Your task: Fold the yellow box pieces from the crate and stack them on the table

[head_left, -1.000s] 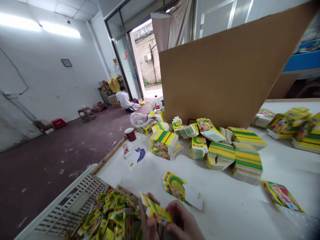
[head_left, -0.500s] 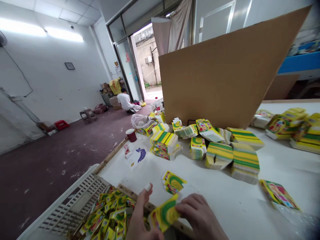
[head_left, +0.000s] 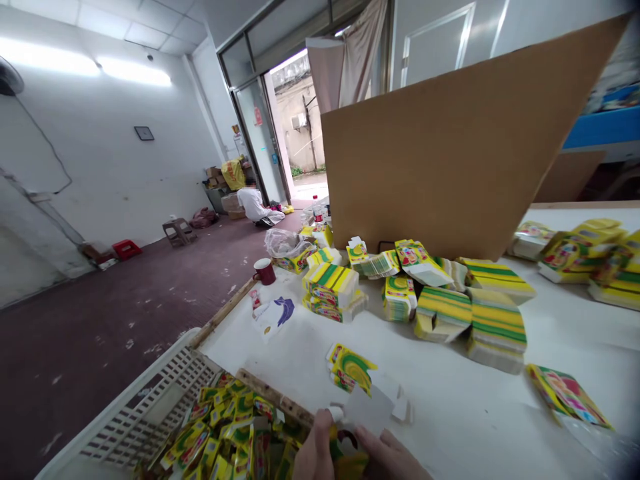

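Low in the view, my left hand (head_left: 316, 448) and my right hand (head_left: 391, 457) both grip one small yellow-green carton (head_left: 350, 461). Its pale flap stands up above my fingers, slightly blurred. A white wrap covers one fingertip of my left hand. Just beyond the hands, a flat yellow carton (head_left: 353, 368) with a green swirl lies on the white table (head_left: 295, 353). Below and left of my left hand, a white plastic basket (head_left: 167, 390) holds many small yellow cartons (head_left: 225, 427).
Stacks of flat cartons (head_left: 445, 307) line the table before a tall cardboard sheet (head_left: 450, 160). A maroon mug (head_left: 264, 271) and a printed white packet (head_left: 274, 315) sit near the left edge. A plastic-wrapped bundle (head_left: 567, 395) lies right. A person (head_left: 255, 203) crouches by the doorway.
My hands have come closer together around the carton and moved slightly right. The carton has turned, so its pale flap now shows instead of its printed face.
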`<action>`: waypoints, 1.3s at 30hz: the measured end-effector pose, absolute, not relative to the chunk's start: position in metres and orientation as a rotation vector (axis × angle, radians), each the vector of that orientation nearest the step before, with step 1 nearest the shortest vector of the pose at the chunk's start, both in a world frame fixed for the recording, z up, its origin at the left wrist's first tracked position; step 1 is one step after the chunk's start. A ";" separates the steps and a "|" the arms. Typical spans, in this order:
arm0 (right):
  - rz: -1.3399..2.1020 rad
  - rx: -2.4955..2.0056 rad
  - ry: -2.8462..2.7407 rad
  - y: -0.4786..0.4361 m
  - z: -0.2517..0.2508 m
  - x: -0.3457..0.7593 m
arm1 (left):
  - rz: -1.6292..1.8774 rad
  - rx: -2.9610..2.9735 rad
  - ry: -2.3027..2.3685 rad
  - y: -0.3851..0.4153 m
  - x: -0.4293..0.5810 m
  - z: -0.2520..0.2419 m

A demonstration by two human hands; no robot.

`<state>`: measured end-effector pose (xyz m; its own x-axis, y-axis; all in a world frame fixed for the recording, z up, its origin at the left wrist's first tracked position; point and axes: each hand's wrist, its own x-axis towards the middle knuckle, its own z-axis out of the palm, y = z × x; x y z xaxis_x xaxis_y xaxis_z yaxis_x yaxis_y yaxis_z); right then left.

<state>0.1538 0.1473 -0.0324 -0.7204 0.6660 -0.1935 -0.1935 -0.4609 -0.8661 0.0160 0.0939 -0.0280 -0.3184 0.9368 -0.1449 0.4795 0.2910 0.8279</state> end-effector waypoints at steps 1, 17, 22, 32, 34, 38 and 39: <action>2.217 -0.682 -1.202 0.148 -0.034 0.153 | 0.903 1.258 1.911 0.094 0.016 -0.030; 1.197 -0.819 -2.090 0.156 -0.053 0.161 | 1.037 1.498 1.974 0.092 -0.001 -0.052; 1.327 -0.789 -2.380 0.164 -0.010 0.178 | 0.949 1.519 1.800 0.091 -0.017 -0.044; 1.283 -0.939 -2.196 0.157 -0.005 0.173 | 0.985 1.634 1.805 0.091 -0.021 -0.033; 1.358 -0.834 -2.216 0.158 0.002 0.173 | 0.964 1.601 1.726 0.088 -0.026 -0.031; 1.493 -0.798 -2.154 0.159 0.014 0.171 | 0.943 1.587 1.715 0.086 -0.024 -0.026; 1.484 -0.832 -2.104 0.158 0.012 0.168 | 0.958 1.598 1.761 0.087 -0.021 -0.024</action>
